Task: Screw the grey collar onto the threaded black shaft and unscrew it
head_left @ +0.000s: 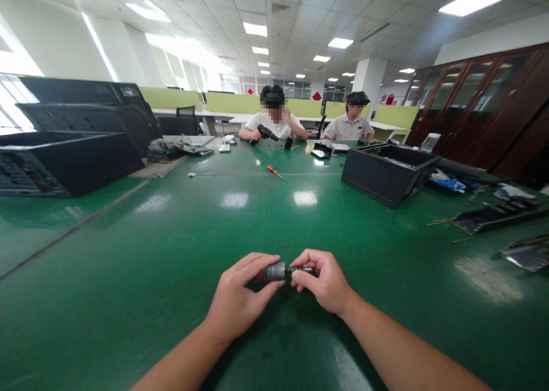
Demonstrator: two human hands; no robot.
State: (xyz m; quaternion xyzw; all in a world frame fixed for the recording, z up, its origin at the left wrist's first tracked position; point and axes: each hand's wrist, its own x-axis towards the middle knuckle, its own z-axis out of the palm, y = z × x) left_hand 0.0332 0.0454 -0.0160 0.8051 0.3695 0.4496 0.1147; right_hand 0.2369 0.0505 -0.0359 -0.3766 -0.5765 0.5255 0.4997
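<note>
Just above the green tabletop, a small electric motor [276, 271] with a grey metal can lies sideways between my two hands. My left hand [244, 291] is closed around the can, with fingers over the top and the thumb below. From the can's right end sticks a thin shaft [306, 269] that looks threaded or coiled. My right hand [323, 279] pinches this shaft between thumb and fingers. Part of the shaft is hidden by the fingertips.
An orange screwdriver [273, 170] lies farther out on the green table [193, 225]. Black computer cases [381, 176] stand at right and left. Metal brackets [493, 216] lie at the right edge. Across the table sit two people; one holds a power drill [266, 132].
</note>
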